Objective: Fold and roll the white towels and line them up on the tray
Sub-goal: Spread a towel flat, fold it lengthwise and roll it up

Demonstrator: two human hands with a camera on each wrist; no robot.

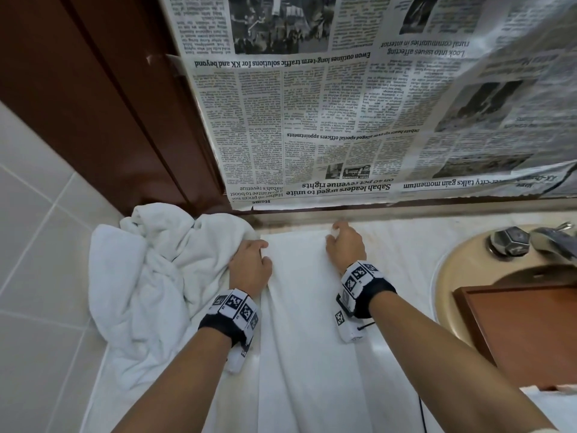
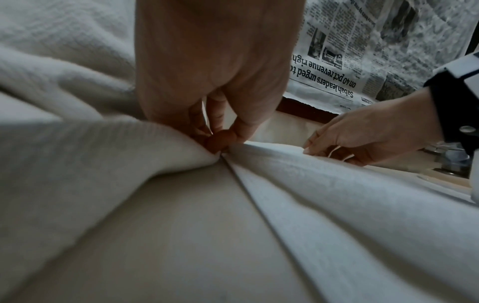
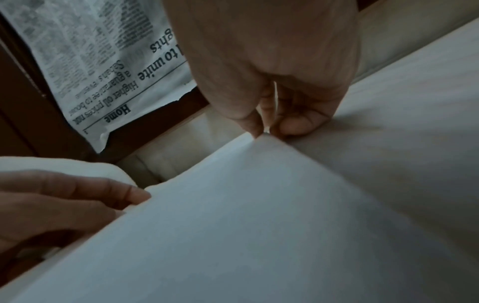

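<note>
A long white towel (image 1: 299, 323) lies flat on the pale counter, folded lengthwise, running from the back edge toward me. My left hand (image 1: 251, 265) pinches its far left corner, thumb against fingers (image 2: 217, 141). My right hand (image 1: 343, 245) pinches the far right corner (image 3: 264, 134) between thumb and forefinger. The towel's far edge (image 2: 272, 148) is stretched between both hands. A crumpled heap of white towels (image 1: 150, 276) lies to the left, touching my left hand. The brown wooden tray (image 1: 524, 332) rests over the sink at the right, and what shows of it holds nothing.
A beige sink (image 1: 462, 270) with a chrome tap (image 1: 512, 242) sits at the right. Newspaper (image 1: 343, 104) covers the wall behind the counter. A dark wooden door frame (image 1: 109, 104) and a white tiled wall (image 1: 37, 245) close off the left.
</note>
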